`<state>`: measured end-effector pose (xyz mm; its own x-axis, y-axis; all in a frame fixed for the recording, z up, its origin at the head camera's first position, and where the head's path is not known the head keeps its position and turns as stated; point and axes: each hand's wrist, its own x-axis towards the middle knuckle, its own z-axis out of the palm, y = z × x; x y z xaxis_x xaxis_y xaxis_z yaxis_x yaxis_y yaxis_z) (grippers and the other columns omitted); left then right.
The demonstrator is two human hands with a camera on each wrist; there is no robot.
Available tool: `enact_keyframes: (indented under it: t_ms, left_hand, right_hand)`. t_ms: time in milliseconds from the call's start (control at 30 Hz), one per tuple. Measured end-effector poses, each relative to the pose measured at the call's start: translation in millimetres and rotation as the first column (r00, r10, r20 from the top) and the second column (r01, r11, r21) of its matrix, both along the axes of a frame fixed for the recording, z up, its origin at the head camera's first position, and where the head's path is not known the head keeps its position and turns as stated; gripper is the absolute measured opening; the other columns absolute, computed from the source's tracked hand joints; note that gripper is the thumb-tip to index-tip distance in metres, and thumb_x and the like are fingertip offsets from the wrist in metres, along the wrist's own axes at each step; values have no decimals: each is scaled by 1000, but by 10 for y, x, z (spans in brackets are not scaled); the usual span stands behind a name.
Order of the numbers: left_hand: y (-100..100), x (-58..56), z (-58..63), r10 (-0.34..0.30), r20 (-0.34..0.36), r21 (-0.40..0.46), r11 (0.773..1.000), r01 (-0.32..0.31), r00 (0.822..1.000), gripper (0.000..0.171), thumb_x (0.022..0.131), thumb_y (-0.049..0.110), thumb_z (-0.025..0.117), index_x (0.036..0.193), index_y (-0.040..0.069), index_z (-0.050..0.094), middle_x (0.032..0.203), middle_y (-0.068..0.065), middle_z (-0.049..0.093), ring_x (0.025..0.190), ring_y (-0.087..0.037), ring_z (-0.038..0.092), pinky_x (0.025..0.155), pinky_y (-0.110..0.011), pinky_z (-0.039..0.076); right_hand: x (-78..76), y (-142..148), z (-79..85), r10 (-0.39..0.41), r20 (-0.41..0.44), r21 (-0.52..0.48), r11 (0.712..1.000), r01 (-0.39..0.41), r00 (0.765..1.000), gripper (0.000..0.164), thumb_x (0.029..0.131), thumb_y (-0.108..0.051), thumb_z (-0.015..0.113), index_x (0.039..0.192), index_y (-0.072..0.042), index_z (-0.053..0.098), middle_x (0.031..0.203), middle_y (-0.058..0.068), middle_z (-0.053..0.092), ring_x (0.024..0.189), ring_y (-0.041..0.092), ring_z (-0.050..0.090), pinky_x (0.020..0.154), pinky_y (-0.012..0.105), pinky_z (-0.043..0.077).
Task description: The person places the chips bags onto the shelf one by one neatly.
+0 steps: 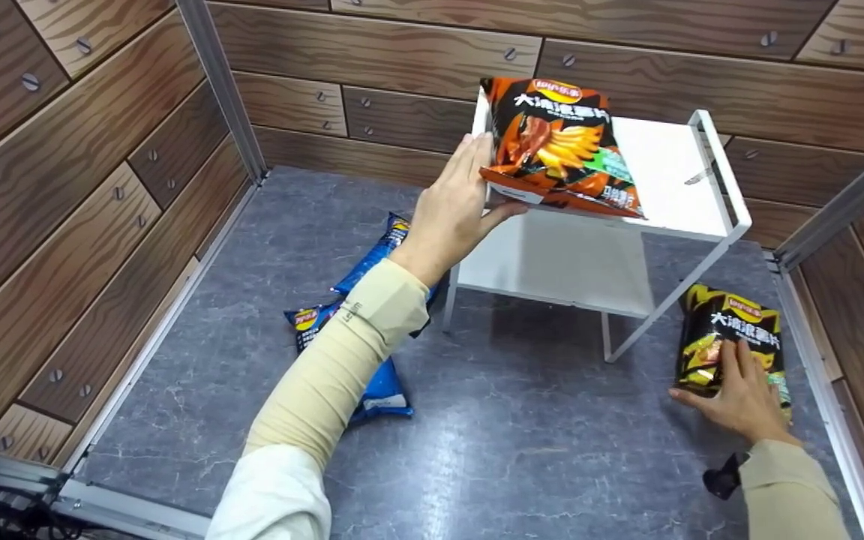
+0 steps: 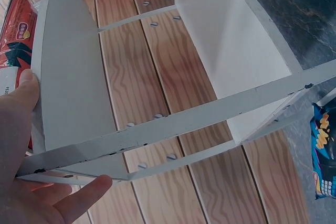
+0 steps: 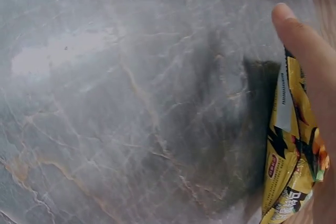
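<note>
An orange-and-black bag of potato chips (image 1: 552, 142) lies on the top of a white two-tier rack (image 1: 664, 165), at its left end. My left hand (image 1: 458, 202) is at that end, fingers stretched along the rack's side and thumb by the bag's near corner. The left wrist view shows the thumb (image 2: 29, 85) against the top shelf's edge, beside the red bag. On the floor right of the rack is a yellow-and-black bag of chips (image 1: 739, 322). My right hand (image 1: 747, 394) lies over its near part, fingers extended on its front and thumb spread to the left.
Blue bags of chips (image 1: 383, 386) lie on the grey marbled floor (image 1: 522, 450) left of the rack, partly hidden by my left forearm. The rack's lower shelf (image 1: 552, 255) is white. Wood-patterned walls (image 1: 417, 60) enclose the space on the left, back and right.
</note>
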<state>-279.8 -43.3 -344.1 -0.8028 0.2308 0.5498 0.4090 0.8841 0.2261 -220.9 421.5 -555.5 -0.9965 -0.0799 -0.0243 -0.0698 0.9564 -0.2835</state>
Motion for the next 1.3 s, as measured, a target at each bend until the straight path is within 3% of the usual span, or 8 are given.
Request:
enact_keyframes:
  t_ms: [233, 533, 667, 733, 867, 1067, 1167, 1300]
  left_hand:
    - [0, 7, 23, 4, 6, 7, 1000, -4, 1000, 93, 75, 71, 37, 143, 10, 18, 147, -4, 27, 137, -13, 19, 94, -28, 44]
    - [-9, -2, 18, 12, -15, -19, 1000, -12, 1000, 94, 75, 71, 38, 143, 8, 19, 146, -5, 28, 137, -14, 20, 94, -29, 45]
    - [-8, -4, 22, 9, 6, -18, 1000, -9, 1000, 94, 75, 71, 38, 143, 9, 18, 147, -5, 27, 137, -13, 19, 93, -30, 45]
    - [-7, -9, 22, 9, 11, -17, 1000, -9, 1000, 94, 75, 71, 37, 143, 9, 18, 147, -4, 27, 137, -13, 18, 94, -30, 45]
    - [-6, -8, 24, 15, 29, -16, 1000, -14, 999, 95, 74, 71, 37, 143, 10, 18, 147, -4, 26, 138, -13, 18, 95, -30, 44]
    - [-3, -1, 31, 23, 54, -11, 1000, -22, 998, 96, 73, 72, 39, 144, 10, 17, 148, -3, 26, 138, -13, 17, 95, -31, 44]
    - [-1, 4, 30, 24, 57, -8, 1000, -24, 998, 95, 74, 71, 39, 144, 11, 17, 148, -2, 26, 138, -13, 17, 93, -30, 45]
    - [8, 8, 27, 22, 46, -9, 1000, -21, 999, 95, 74, 71, 39, 144, 10, 18, 147, -3, 27, 138, -13, 18, 92, -31, 46]
  right_hand:
    - [4, 25, -23, 9, -16, 41, 999, -9, 1000, 124, 63, -69, 62, 143, -3, -5, 146, 29, -6, 125, 57, 9, 92, 70, 15]
    - [36, 18, -45, 12, -91, 125, 992, -1, 996, 114, 61, -57, 72, 143, -2, 13, 143, 25, 22, 112, 52, 26, 80, 66, 26]
    - [56, 11, -49, 27, -133, 158, 987, -6, 991, 102, 60, -50, 75, 138, -5, 29, 138, 23, 30, 111, 53, 26, 88, 67, 17]
    - [61, 9, -53, 31, -154, 153, 988, -7, 988, 96, 58, -49, 76, 133, -5, 35, 135, 23, 32, 113, 54, 23, 96, 70, 2]
    - [83, 11, -80, 34, -154, 135, 991, -13, 988, 94, 59, -52, 75, 129, -3, 37, 139, 25, 25, 125, 53, 12, 95, 67, -18]
    - [116, 21, -126, 25, -93, 94, 995, -16, 995, 102, 63, -56, 71, 135, 0, 27, 150, 20, 1, 131, 51, -4, 92, 74, -8]
    - [127, 24, -154, 14, -80, 74, 997, -8, 997, 106, 63, -52, 73, 139, -1, 19, 150, 18, 1, 131, 51, -2, 91, 75, -4]
    - [163, 21, -190, 7, -118, 76, 997, 2, 993, 106, 65, -33, 77, 144, -9, 11, 150, 17, 7, 130, 52, 5, 91, 75, 1]
